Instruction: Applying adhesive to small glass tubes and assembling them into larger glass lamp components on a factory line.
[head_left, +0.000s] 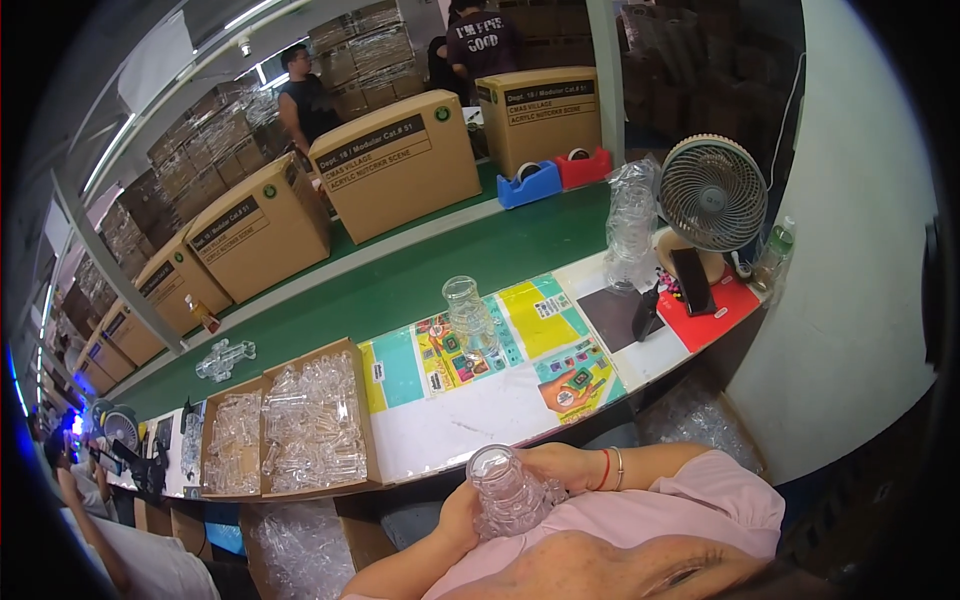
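Presently our left hand [460, 516] and right hand [562, 466] clasp a clear vessel [508, 496]. Loose grip risks knocking the tabletop's [440, 438] near edge.

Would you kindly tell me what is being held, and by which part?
The left hand and right hand hold a clear piece by its sides, leaving its round rim uncovered.

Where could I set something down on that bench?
The white tabletop right of the brown cardboard trays is bare, in front of the colourful printed sheet; so is the green surface behind the standing clear plastic piece. Crowded: the trays, heaped with clear plastic parts, and the right end around the round beige fan.
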